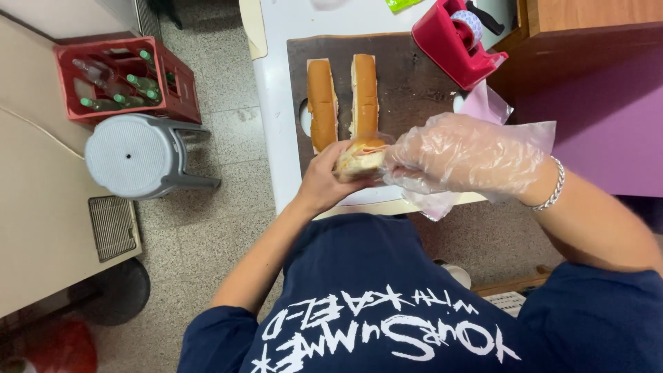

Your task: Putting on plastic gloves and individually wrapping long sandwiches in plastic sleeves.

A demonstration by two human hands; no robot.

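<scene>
My left hand [324, 181] is bare and grips a filled sandwich roll [360, 158] by its near end, just above the table's front edge. My right hand [459, 155] wears a loose clear plastic glove and pinches the roll's right side, where thin clear wrap shows around it. Two more long rolls, one [321, 103] on the left and one [364, 93] on the right, lie side by side on a dark cutting board [414, 83] just beyond my hands.
A red tape dispenser [456, 41] sits at the board's far right corner on the white table [273, 103]. A brown and purple counter [594, 76] stands to the right. On the floor to the left are a grey stool [138, 155] and a red bottle crate [124, 76].
</scene>
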